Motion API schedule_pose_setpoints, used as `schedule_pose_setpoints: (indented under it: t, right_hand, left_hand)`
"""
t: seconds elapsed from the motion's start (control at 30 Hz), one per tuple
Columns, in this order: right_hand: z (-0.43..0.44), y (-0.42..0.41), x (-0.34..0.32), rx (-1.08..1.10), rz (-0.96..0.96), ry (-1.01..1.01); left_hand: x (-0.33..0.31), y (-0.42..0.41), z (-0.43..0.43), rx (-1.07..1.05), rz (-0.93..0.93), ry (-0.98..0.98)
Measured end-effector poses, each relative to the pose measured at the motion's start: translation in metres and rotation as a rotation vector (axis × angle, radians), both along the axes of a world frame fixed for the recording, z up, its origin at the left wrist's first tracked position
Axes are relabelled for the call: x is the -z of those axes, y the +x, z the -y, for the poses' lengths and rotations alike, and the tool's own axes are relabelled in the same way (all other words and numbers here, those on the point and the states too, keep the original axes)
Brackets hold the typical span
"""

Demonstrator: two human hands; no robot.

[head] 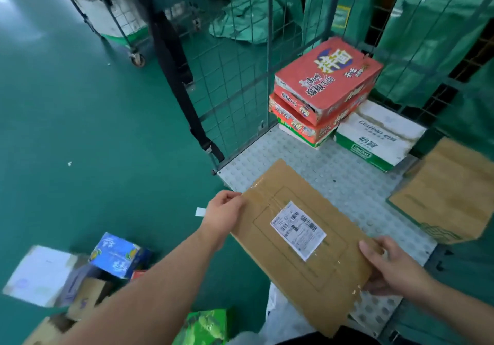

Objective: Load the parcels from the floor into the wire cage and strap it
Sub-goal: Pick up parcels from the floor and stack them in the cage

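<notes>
I hold a flat brown cardboard parcel (299, 240) with a white shipping label over the front of the wire cage's studded grey floor (278, 155). My left hand (223, 217) grips its left edge. My right hand (393, 265) grips its right edge with the thumb on top. Inside the cage, two red noodle cartons (326, 85) are stacked at the back, beside a white and green carton (374, 137). A brown box (446, 189) lies at the right. A black strap (181, 82) with a buckle hangs down the cage's left mesh wall.
Several parcels lie on the green floor at lower left: a white box (40, 275), a blue carton (117, 255), brown boxes (85, 296) and a green packet (205, 326). Another wheeled cage (117, 24) stands at the back left. Green sacks (246, 13) hang behind the mesh.
</notes>
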State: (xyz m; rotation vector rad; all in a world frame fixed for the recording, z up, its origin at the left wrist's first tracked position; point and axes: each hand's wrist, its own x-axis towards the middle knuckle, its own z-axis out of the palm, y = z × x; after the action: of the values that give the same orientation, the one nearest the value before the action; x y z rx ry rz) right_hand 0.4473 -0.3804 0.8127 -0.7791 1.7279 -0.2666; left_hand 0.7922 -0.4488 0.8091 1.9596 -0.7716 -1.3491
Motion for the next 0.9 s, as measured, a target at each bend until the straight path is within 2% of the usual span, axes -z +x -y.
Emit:
schedule_pose_setpoints:
  t: [0.07,0.17,0.27,0.33,0.53,0.77,0.9]
  right_hand:
    - [0.028,-0.006,-0.008,-0.013,0.035,0.002]
    - [0.063,-0.007,-0.008,0.002,0.055,-0.011]
    - [0.091,-0.005,0.002,0.114,0.068,-0.001]
    - [0.102,0.000,0.014,0.229,0.071,0.003]
    - [0.130,0.029,0.053,0.541,0.069,0.125]
    - [0.164,0.076,0.138,0.915,-0.022,0.259]
    - [0.191,0.078,0.202,1.054,0.067,0.286]
  left_hand:
    - [-0.002,-0.001,0.041,-0.055,0.019,-0.021]
    - [-0.003,-0.010,0.089,-0.134,-0.090,-0.039]
    - [0.003,-0.034,0.134,-0.058,-0.191,0.067]
    - [0.006,-0.051,0.165,0.047,-0.196,0.108]
    - [0.050,-0.096,0.277,0.401,-0.061,0.188]
    - [0.158,-0.168,0.390,0.877,0.063,0.350]
    - [0.221,-0.218,0.430,1.010,0.163,0.321]
